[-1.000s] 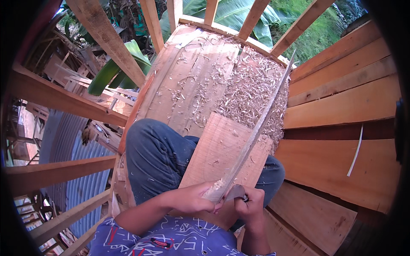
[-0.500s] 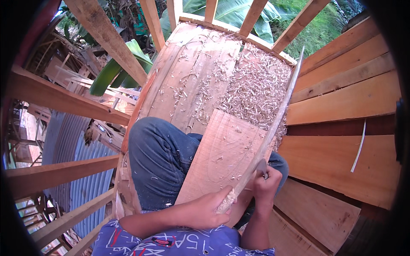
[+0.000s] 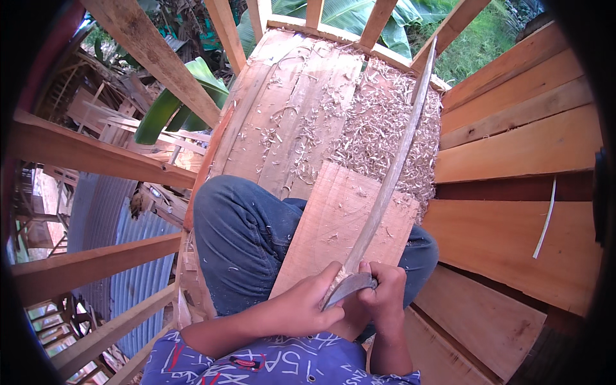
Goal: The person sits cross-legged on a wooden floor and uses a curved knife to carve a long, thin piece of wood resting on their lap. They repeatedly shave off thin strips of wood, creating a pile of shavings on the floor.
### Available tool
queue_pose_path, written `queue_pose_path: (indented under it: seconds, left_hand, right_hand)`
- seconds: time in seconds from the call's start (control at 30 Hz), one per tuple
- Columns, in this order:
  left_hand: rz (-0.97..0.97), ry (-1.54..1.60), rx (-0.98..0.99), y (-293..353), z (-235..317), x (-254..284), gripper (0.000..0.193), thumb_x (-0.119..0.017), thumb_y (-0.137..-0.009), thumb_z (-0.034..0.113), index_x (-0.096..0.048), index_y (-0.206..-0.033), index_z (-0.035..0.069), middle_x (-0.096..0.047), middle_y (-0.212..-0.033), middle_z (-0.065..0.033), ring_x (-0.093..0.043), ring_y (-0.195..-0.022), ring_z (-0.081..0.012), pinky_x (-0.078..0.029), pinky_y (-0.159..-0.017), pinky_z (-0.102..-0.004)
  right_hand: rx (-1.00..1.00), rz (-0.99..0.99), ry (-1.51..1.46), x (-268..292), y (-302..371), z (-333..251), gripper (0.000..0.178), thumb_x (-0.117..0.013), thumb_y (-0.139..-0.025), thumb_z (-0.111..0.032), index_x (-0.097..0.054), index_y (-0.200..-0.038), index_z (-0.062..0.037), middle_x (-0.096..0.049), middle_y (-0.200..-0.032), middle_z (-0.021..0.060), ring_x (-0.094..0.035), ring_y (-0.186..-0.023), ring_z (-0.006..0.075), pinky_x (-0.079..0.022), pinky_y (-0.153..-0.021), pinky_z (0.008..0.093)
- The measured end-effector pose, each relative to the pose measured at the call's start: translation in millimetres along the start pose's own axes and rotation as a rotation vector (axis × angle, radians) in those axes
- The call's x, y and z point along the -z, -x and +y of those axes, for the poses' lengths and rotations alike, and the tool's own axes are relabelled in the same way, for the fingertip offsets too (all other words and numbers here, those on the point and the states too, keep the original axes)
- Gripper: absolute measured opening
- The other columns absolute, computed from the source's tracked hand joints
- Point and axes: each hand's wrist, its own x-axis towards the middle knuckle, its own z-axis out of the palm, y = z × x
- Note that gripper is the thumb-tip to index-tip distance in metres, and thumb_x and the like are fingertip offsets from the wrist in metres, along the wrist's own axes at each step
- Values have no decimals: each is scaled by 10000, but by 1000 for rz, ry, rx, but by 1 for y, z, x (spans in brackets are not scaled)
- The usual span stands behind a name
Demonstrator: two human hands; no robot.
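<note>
My left hand (image 3: pixel 313 303) is closed round the near end of a long, slightly bent wooden stick (image 3: pixel 393 176). The stick slants away from me, its far tip up by the railing. In my right hand (image 3: pixel 385 290) is a knife with a curved grey blade (image 3: pixel 350 286); its handle is mostly hidden in the fist. The blade lies across the stick's near end, close to my left fingers. Pale, freshly cut wood shows beside the blade. Under the stick, a flat wooden board (image 3: pixel 324 231) rests across my lap, sprinkled with a few shavings.
Curly wood shavings (image 3: pixel 375 122) cover the plank floor (image 3: pixel 269 109) ahead, thickest at right. Slatted railings (image 3: pixel 102 154) stand left and in front, with corrugated metal sheets (image 3: pixel 138 269) beyond. A plank wall (image 3: pixel 513 250) rises at right, with a thin pale strip (image 3: pixel 545 218) against it.
The stick's far end has swung left and my right hand has moved slightly left and down. The blade, earlier right of the stick, now crosses its near end.
</note>
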Motion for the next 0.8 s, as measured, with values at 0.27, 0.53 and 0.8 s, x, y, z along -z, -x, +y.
queue_pose_path:
  seconds: [0.27, 0.53, 0.8]
  left_hand:
    - [6, 69, 27, -1, 0, -4, 338, -528, -790, 30, -432, -1114, 20, -515, -849, -26, -508, -758, -103, -437, -670, -260]
    - [65, -183, 35, 0, -6, 0, 374, -564, -789, 64, -395, -1113, -19, -556, -840, -126, -587, -754, -224, -459, -677, -333]
    - [373, -454, -80, -4, -1, 5, 545, -684, -791, 189, -345, -1133, -65, -583, -903, -301, -624, -862, -449, -490, -736, -460]
  right_hand:
    - [-41, 175, 41, -3, -16, 8, 257, -607, -814, -135, -578, -604, 11, -468, -526, 218, -451, -418, 346, -371, -449, 379]
    - [-90, 141, -98, 4, -22, 29, 255, -600, -817, -114, -526, -659, 71, -354, -493, 133, -368, -481, 99, -321, -451, 317]
    - [-8, 48, -348, 6, 2, 26, 557, -637, -862, -495, -532, -687, 23, -366, -533, 83, -379, -505, 94, -325, -456, 297]
